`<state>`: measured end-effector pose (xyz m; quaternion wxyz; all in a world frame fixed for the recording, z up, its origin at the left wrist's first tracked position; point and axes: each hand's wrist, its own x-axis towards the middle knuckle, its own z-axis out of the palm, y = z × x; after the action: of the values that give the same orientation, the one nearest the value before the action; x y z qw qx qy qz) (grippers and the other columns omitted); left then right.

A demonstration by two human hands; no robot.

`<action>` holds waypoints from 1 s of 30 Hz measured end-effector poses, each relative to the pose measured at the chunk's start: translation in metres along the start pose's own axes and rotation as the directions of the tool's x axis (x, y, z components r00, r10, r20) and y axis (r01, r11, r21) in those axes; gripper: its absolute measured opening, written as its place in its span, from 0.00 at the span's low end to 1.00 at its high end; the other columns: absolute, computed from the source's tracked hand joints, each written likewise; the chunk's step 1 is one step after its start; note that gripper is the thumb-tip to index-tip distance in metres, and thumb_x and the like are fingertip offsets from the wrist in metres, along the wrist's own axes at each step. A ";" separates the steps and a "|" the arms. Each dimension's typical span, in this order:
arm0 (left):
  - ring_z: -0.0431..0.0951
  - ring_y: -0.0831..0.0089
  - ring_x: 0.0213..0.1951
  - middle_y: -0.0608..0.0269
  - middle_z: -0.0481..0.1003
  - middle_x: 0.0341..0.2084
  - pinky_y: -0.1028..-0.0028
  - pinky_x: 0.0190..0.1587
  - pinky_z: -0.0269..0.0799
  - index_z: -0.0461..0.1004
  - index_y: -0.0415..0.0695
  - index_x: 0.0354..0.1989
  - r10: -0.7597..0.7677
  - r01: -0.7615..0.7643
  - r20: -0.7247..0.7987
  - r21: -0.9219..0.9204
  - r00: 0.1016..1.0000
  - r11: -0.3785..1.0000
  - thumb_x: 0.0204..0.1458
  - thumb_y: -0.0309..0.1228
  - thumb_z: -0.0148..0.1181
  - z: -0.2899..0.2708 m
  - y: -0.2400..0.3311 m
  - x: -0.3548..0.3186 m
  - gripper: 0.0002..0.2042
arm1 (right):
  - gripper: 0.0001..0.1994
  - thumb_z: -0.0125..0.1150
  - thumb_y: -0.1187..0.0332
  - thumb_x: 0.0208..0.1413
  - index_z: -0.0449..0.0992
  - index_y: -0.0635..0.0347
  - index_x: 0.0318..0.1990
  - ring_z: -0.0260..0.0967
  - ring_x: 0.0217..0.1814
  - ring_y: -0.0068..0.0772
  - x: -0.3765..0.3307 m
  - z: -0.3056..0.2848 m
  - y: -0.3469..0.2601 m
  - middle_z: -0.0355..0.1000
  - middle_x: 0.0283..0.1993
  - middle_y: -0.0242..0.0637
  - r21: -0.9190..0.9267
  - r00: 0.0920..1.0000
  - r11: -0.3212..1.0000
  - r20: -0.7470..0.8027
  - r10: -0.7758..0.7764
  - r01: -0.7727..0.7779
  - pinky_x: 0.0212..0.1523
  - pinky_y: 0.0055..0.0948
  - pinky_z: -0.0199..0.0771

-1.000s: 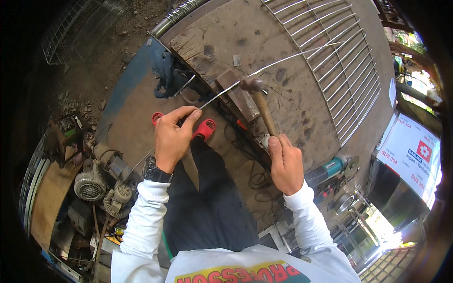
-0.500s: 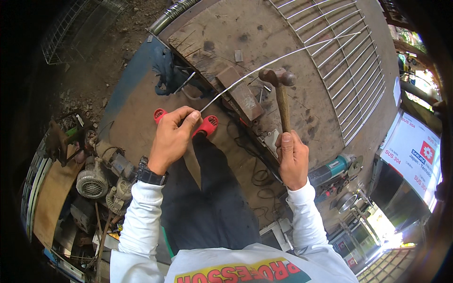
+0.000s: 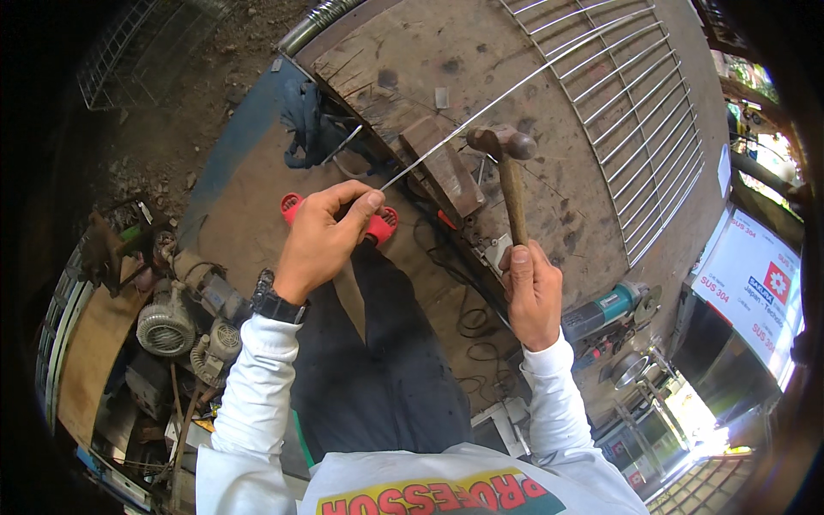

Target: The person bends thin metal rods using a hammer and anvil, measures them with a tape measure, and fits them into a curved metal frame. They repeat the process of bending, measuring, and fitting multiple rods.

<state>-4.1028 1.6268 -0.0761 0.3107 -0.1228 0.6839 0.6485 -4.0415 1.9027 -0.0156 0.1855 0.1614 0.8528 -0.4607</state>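
Note:
Between thumb and fingers, my left hand (image 3: 328,232) pinches one end of a thin metal rod (image 3: 487,108). The rod slants up and right across a steel block (image 3: 443,165) at the bench edge, and its far part lies over a wire grate (image 3: 639,129). My right hand (image 3: 534,296) is closed round the wooden handle of a ball-peen hammer (image 3: 505,146). The hammer's head is up, just right of the block and beside the rod, apart from it.
The workbench (image 3: 369,51) carries the grate and a small metal plate (image 3: 441,98). An angle grinder (image 3: 605,311) lies to the right of my right hand. Cables (image 3: 474,322) trail on the floor below the bench edge. Old motors (image 3: 167,328) are piled at the left.
My left hand has shifted slightly right and up with the rod's end. The rod now looks straighter and has turned over the block. The hammer has stayed nearly in place.

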 end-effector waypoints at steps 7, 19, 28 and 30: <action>0.69 0.85 0.29 0.73 0.74 0.25 0.78 0.34 0.65 0.80 0.37 0.34 0.040 -0.041 -0.026 -0.039 0.999 0.998 0.66 0.37 0.60 0.004 -0.022 0.017 0.15 | 0.20 0.50 0.56 0.74 0.77 0.68 0.45 0.73 0.29 0.50 0.000 0.004 -0.002 0.76 0.29 0.52 -0.091 0.999 0.996 0.034 -0.019 0.022 0.35 0.39 0.72; 0.79 0.66 0.25 0.58 0.79 0.20 0.66 0.33 0.70 0.82 0.38 0.35 0.097 -0.040 -0.218 0.252 0.971 0.967 0.61 0.43 0.62 0.009 -0.009 0.011 0.17 | 0.17 0.51 0.60 0.72 0.77 0.67 0.45 0.76 0.28 0.56 -0.006 0.010 -0.033 0.76 0.28 0.53 -0.269 0.997 0.961 0.066 -0.045 0.062 0.32 0.42 0.73; 0.80 0.60 0.26 0.56 0.80 0.21 0.64 0.34 0.71 0.83 0.41 0.34 0.003 0.076 -0.242 0.314 0.970 0.946 0.61 0.44 0.60 0.015 0.005 0.008 0.17 | 0.12 0.52 0.65 0.70 0.75 0.67 0.43 0.72 0.31 0.67 -0.003 0.011 -0.014 0.74 0.37 0.61 -0.329 0.988 0.934 0.113 -0.106 0.138 0.28 0.50 0.69; 0.81 0.60 0.28 0.56 0.80 0.22 0.64 0.36 0.72 0.83 0.41 0.34 -0.027 0.122 -0.266 0.345 0.964 0.931 0.62 0.44 0.60 0.017 0.009 0.006 0.17 | 0.12 0.52 0.65 0.70 0.75 0.68 0.44 0.71 0.32 0.67 -0.004 0.006 -0.021 0.74 0.39 0.63 -0.257 0.989 0.957 0.092 -0.118 0.138 0.29 0.50 0.69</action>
<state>-4.1079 1.6457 -0.0719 0.2613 -0.1730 0.8197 0.4794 -4.0462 1.8858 -0.0015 0.2073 0.0623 0.9072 -0.3607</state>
